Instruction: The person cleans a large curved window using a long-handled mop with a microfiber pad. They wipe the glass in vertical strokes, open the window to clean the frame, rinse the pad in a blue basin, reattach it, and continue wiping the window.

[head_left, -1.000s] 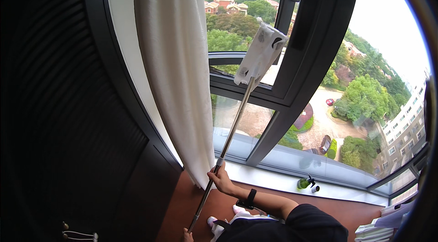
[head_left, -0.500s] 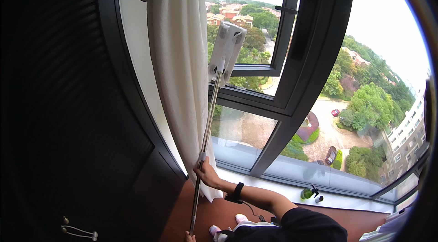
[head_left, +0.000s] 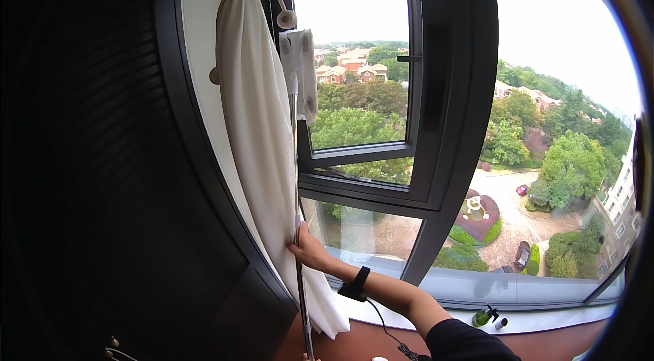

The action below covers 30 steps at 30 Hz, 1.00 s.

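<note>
A flat mop stands nearly upright before the window, its white padded head [head_left: 306,82] at the left edge of the open sash, close to the curtain. From the head a slim metal mop pole [head_left: 296,163] runs down along the curtain. Partway down, just below a pale collar, my right hand [head_left: 312,250] is closed around the pole; a black band circles that wrist. Only a sliver of my left hand [head_left: 310,357] shows at the lower edge, by the pole's bottom end, seemingly wrapped round it.
A white curtain [head_left: 255,102] hangs left of the dark window frame [head_left: 449,88], gathered by a tieback with a round knob [head_left: 286,19]. A green spray bottle [head_left: 482,317] and a small dark cylinder [head_left: 502,323] stand on the white sill. Dark panelling [head_left: 102,157] fills the left.
The mop head has shifted left from the window glass toward the curtain, and the pole has become more upright. My view has tilted upward, bringing the tieback into sight. Both hands keep their hold.
</note>
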Each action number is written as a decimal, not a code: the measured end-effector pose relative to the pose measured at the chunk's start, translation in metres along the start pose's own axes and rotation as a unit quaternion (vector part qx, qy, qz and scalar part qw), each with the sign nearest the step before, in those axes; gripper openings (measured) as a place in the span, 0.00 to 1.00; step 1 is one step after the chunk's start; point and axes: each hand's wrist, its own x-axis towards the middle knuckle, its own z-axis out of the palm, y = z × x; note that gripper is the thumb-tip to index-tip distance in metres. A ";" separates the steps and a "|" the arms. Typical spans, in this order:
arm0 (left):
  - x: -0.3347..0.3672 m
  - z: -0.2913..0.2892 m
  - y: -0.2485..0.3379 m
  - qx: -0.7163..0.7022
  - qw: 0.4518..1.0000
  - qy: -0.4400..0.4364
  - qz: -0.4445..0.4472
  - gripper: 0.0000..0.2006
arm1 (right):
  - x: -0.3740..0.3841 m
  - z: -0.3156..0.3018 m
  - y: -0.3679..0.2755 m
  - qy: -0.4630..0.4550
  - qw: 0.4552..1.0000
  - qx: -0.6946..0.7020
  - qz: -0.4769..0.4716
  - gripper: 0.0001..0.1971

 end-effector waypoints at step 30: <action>0.344 -0.167 -0.208 -0.792 0.527 0.051 -0.305 0.12 | 0.105 -0.171 -0.192 0.090 0.947 0.218 -0.219 0.24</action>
